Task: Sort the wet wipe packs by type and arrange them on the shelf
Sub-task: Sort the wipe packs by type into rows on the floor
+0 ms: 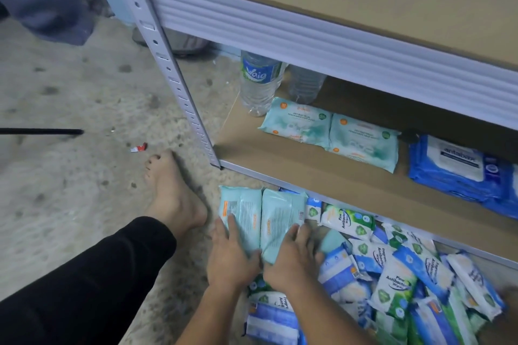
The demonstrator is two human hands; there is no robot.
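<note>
Two pale teal wipe packs lie back side up and side by side, just in front of the shelf's lower edge. My left hand (pixel 231 255) grips the left teal pack (pixel 241 210), and my right hand (pixel 291 260) grips the right teal pack (pixel 281 213). On the lower shelf board (pixel 294 168) two matching teal packs (pixel 330 131) lie face up in a row. A stack of blue antibacterial packs (pixel 459 168) sits to their right. A heap of blue, white and green wipe packs (pixel 400 283) covers the floor below the shelf.
Two clear water bottles (pixel 259 81) stand at the back left of the lower shelf. The grey metal upright (pixel 165 64) rises at the left. My bare foot (pixel 171 190) and black-trousered leg rest on the concrete floor. A black rod (pixel 42 131) lies at left.
</note>
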